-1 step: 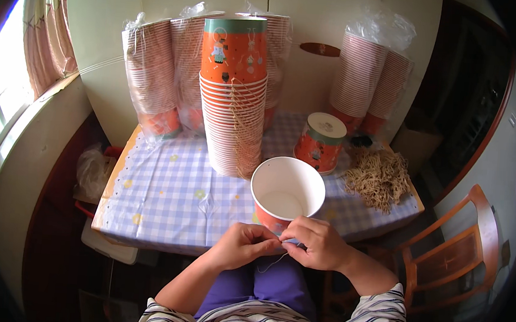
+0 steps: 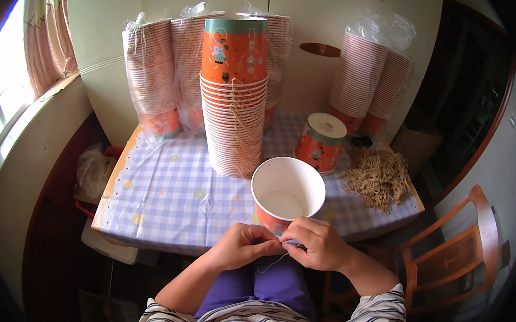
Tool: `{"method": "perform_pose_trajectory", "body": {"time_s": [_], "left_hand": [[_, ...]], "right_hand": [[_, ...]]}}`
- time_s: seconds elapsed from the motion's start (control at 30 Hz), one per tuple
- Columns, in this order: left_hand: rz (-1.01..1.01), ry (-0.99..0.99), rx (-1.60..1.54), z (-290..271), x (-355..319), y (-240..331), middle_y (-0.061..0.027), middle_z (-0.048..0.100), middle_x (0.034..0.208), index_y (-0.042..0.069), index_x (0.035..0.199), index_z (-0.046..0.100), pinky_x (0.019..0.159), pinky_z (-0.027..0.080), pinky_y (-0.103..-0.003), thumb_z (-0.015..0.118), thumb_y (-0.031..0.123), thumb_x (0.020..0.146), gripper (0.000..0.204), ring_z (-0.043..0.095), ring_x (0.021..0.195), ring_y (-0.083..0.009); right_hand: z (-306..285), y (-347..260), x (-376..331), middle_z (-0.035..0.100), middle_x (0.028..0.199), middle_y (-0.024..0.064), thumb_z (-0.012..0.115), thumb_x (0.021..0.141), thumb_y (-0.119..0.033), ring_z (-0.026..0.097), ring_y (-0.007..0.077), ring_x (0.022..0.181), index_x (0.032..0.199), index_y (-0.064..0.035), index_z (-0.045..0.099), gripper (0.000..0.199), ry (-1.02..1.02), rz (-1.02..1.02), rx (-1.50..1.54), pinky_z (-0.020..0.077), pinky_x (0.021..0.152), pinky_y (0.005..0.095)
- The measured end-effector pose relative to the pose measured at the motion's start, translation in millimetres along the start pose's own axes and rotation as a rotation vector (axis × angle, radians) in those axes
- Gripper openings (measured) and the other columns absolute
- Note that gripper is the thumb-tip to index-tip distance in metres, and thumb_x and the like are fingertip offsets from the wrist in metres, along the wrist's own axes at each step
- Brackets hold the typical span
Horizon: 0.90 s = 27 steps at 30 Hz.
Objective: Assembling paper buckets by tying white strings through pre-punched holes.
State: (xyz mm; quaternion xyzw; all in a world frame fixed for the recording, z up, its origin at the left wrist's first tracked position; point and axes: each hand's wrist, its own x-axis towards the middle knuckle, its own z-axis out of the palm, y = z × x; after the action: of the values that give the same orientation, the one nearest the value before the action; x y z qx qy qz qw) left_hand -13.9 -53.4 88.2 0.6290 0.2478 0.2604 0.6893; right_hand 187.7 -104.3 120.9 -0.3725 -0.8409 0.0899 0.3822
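Just in front of the table's near edge, my left hand (image 2: 244, 245) and my right hand (image 2: 315, 244) meet fingertip to fingertip. Both pinch a thin pale string (image 2: 272, 262), whose loose end dangles over my lap; the exact hold between the fingers is too small to make out. Right behind my hands an orange paper bucket (image 2: 287, 194), white inside, stands upright with its mouth up. Its lower front is partly hidden by my right hand. Farther right lies a heap of tan cords (image 2: 378, 178).
A tall stack of nested orange paper buckets (image 2: 231, 123) rises at the table's middle, cords hanging down its side. One upside-down bucket (image 2: 319, 147) stands behind the upright one. Bagged stacks (image 2: 150, 70) line the back. A wooden chair (image 2: 451, 258) is at right, beside the checked tablecloth (image 2: 172, 197).
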Motion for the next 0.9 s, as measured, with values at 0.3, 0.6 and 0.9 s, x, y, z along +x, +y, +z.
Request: {"method": "perform_pose_trajectory", "body": {"time_s": [0.3,0.6,0.9], "left_hand": [[0.184,0.131,0.349,11,-8,12,-0.0035,0.065,0.075,-0.001,0.086,0.068,0.060,0.047,-0.022,0.070,0.008,0.079,0.012,0.058,0.067,-0.0073],[0.854,0.226,0.847,16,-9,2,-0.0053,0.060,0.075,0.004,0.086,0.065,0.057,0.047,-0.029,0.070,0.001,0.069,0.018,0.058,0.062,-0.0199],[0.933,0.220,0.946,15,-13,0,-0.0036,0.055,0.072,0.005,0.082,0.062,0.055,0.041,-0.029,0.068,0.003,0.068,0.016,0.052,0.059,-0.0183]], "right_hand": [[3,1,-6,0.056,0.078,0.0051,0.071,0.070,-0.004,0.060,0.0228,0.067,0.084,-0.0060,0.058,0.019,0.034,-0.119,-0.151,0.0497,0.058,0.0329],[0,-5,-10,0.057,0.077,0.0057,0.072,0.071,-0.005,0.060,0.0228,0.065,0.084,-0.0055,0.059,0.018,0.062,-0.160,-0.162,0.0494,0.056,0.0315],[7,-11,-17,0.057,0.075,0.0057,0.072,0.072,-0.006,0.060,0.0233,0.062,0.086,-0.0051,0.059,0.019,0.038,-0.103,-0.055,0.0498,0.054,0.0320]]}}
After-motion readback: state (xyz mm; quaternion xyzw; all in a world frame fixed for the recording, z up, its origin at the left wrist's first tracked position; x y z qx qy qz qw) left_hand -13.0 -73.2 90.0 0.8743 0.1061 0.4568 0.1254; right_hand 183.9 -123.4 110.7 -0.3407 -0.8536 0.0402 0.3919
